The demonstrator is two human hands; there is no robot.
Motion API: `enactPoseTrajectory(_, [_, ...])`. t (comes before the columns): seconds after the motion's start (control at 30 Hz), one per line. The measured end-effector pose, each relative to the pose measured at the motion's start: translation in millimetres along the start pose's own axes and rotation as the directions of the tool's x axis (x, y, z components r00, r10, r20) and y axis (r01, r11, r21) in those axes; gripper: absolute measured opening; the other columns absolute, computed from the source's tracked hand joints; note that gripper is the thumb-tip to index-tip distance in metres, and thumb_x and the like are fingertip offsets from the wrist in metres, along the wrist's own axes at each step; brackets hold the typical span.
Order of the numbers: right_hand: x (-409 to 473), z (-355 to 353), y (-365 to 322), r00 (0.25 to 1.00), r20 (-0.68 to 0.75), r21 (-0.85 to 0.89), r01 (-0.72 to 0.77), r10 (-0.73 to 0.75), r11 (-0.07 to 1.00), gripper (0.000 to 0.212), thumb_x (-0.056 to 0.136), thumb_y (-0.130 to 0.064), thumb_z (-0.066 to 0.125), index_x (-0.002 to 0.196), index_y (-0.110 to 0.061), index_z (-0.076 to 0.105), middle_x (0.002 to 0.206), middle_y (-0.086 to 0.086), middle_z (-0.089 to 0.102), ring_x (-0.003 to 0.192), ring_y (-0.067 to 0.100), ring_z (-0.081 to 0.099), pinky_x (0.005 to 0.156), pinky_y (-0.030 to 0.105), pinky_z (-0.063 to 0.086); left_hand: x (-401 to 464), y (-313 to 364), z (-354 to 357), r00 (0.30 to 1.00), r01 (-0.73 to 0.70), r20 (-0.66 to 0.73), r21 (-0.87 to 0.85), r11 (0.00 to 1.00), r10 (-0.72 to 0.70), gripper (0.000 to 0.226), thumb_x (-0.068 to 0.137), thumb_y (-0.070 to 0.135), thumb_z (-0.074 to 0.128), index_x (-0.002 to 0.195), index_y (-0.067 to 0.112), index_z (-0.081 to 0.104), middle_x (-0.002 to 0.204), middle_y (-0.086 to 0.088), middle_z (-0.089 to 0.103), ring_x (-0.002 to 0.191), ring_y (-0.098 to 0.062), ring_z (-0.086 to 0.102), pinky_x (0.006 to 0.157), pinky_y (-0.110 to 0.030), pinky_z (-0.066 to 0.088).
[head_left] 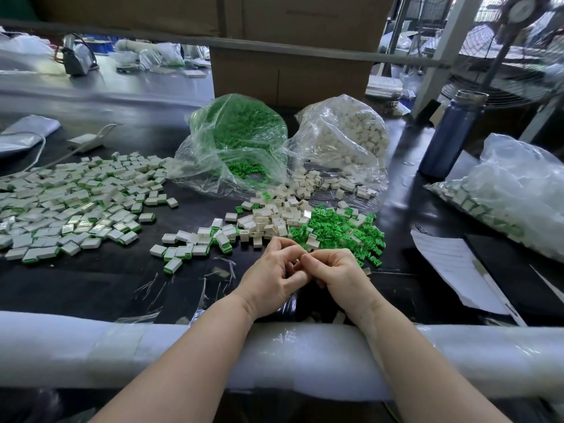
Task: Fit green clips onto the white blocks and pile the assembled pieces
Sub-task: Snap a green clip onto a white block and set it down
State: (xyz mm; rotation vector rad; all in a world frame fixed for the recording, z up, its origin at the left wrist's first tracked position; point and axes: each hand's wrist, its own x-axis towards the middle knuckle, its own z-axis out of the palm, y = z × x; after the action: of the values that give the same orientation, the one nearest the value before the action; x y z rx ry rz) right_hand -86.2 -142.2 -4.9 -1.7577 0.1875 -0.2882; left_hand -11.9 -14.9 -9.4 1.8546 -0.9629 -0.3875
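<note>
My left hand (274, 277) and right hand (331, 271) meet at lower centre, fingers curled together; whatever each grip pinches is hidden. Loose clips (341, 232) and blocks (271, 219) lie just above on the tabletop (122, 279). Assembled pieces (70, 206) pile at left.

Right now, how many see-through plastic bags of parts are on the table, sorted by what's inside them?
Clear plastic bag of loose green clips: 1
Clear plastic bag of plain white blocks: 1
Clear plastic bag of finished white-and-green pieces: 1
Total: 3 bags
</note>
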Motion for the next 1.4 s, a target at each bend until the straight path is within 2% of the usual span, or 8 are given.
enactPoseTrajectory(0.37, [0.0,0.8,-0.1,1.000,-0.002,0.031,-0.020,0.020,0.999,0.027,0.091,-0.009,0.056,0.079,0.013,0.066,0.044,-0.009,0.050,0.042,0.000,0.041,0.044,0.011,0.033,0.5,-0.7,0.7,1.000,-0.007,0.001,0.005,1.000,0.007,0.024,0.083,0.013,0.062,0.077,0.035,0.056,0.103,0.013,0.041,0.069,-0.011,0.047,0.079,-0.038,0.048])
enactPoseTrajectory(0.6, [-2.3,0.9,-4.0,1.000,0.016,0.019,0.003,-0.003,1.000,0.028,0.090,-0.019,0.057,0.083,0.005,0.070,0.065,0.015,0.052,0.058,0.018,0.039,0.052,0.020,0.033,0.4,-0.4,0.7,1.000,-0.013,-0.011,-0.017,1.000,0.013,0.016,0.081,0.018,0.059,0.077,0.033,0.055,0.102,0.012,0.041,0.072,-0.013,0.049,0.074,-0.032,0.046])
enactPoseTrajectory(0.73, [-2.2,1.2,-4.0,1.000,0.008,-0.004,0.010,-0.010,1.000,0.027,0.090,-0.016,0.057,0.081,0.007,0.069,0.059,0.011,0.050,0.049,0.008,0.037,0.047,0.016,0.030,0.1,-0.7,1.3,1.000,0.013,-0.003,-0.008,1.000,-0.013,0.005,0.071,0.032,0.054,0.075,0.036,0.055,0.100,0.016,0.042,0.070,-0.011,0.048,0.076,-0.037,0.048])
enactPoseTrajectory(0.9, [-1.6,0.3,-1.9,1.000,0.008,0.013,-0.005,0.004,1.000,0.029,0.091,-0.012,0.056,0.080,0.013,0.066,0.044,-0.010,0.047,0.043,0.001,0.037,0.044,0.012,0.031,-0.8,-0.7,1.1,1.000,0.023,0.011,-0.010,1.000,-0.023,0.005,0.071,0.034,0.055,0.073,0.038,0.055,0.101,0.019,0.041,0.070,-0.012,0.049,0.078,-0.042,0.051])
enactPoseTrajectory(1.1, [-2.6,1.0,-3.4,1.000,0.003,0.035,-0.012,0.012,0.999,0.030,0.091,-0.012,0.056,0.079,0.014,0.065,0.046,-0.006,0.051,0.044,0.002,0.039,0.045,0.012,0.033,-2.2,4.0,0.4,0.999,0.031,0.015,-0.016,0.999,-0.030,0.006,0.072,0.031,0.055,0.074,0.036,0.055,0.102,0.015,0.042,0.072,-0.018,0.051,0.076,-0.045,0.052])
enactPoseTrajectory(1.23, [-2.9,3.3,-4.9,0.999,-0.016,0.029,0.033,-0.032,0.999,0.030,0.090,-0.020,0.057,0.080,0.006,0.068,0.061,0.012,0.052,0.056,0.016,0.042,0.053,0.022,0.036,-0.6,2.1,0.0,1.000,-0.003,-0.031,-0.027,1.000,0.002,0.019,0.085,0.014,0.060,0.080,0.032,0.058,0.104,0.007,0.043,0.072,-0.012,0.049,0.079,-0.032,0.050])
enactPoseTrajectory(1.33, [-2.2,4.6,-3.6,0.996,-0.078,0.025,0.052,-0.050,0.998,0.031,0.089,-0.026,0.055,0.077,-0.001,0.068,0.066,0.015,0.058,0.061,0.018,0.052,0.056,0.023,0.044,0.7,2.3,-0.3,0.997,0.002,-0.073,-0.061,0.998,-0.006,0.004,0.087,0.017,0.062,0.087,0.022,0.062,0.109,0.001,0.043,0.078,-0.012,0.053,0.078,-0.016,0.048])
enactPoseTrajectory(1.4, [-1.2,3.3,-2.3,0.987,-0.153,0.060,0.054,-0.044,0.997,0.018,0.089,-0.018,0.059,0.081,-0.006,0.069,0.068,0.013,0.066,0.061,0.017,0.061,0.055,0.020,0.048,1.2,1.9,0.2,0.994,0.019,-0.106,-0.040,0.999,-0.023,0.002,0.087,0.018,0.063,0.088,0.016,0.063,0.108,0.002,0.043,0.078,-0.011,0.052,0.077,-0.013,0.047])
